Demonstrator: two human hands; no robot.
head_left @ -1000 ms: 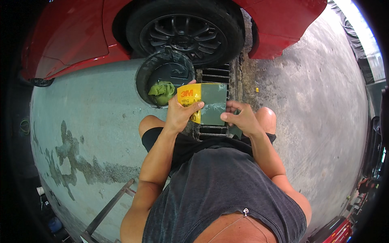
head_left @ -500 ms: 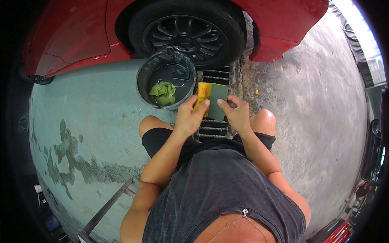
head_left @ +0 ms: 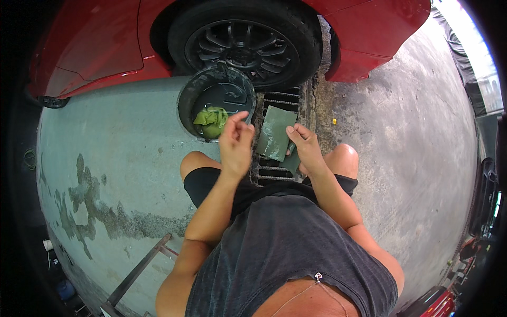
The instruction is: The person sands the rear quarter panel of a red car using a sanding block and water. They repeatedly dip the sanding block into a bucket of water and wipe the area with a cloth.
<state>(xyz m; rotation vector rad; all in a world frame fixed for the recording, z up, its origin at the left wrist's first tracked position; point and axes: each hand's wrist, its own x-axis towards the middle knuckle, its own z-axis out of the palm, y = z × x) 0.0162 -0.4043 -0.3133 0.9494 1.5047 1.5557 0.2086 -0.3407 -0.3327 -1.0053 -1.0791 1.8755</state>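
My right hand [head_left: 303, 142] pinches a grey-green sheet of sandpaper [head_left: 275, 132] between thumb and fingers at its right edge. The sheet's upper face is wet and shiny in patches. Another grey-green part hangs below it, by the right fingers; whether it is a fold of the same sheet, I cannot tell. Apart from the sheet, my left hand [head_left: 236, 140] is raised with fingers loosely bent and spaced, nothing visible in them. It overlaps the right rim of a dark bucket [head_left: 185, 108]. Inside the bucket, a green cloth [head_left: 211, 117] lies partly in dark water.
Just beyond the bucket stands a red car [head_left: 105, 45] with a black wheel [head_left: 240, 45]. A slotted floor drain [head_left: 274, 173] runs beneath my hands. At lower left, a metal bar frame [head_left: 138, 269] rests by my arm. A small yellow scrap [head_left: 335, 121] lies on the concrete.
My left hand has let go of the sheet and moved slightly left, toward the bucket. The yellow side no longer shows; a broader grey-green face does, held by my right hand.
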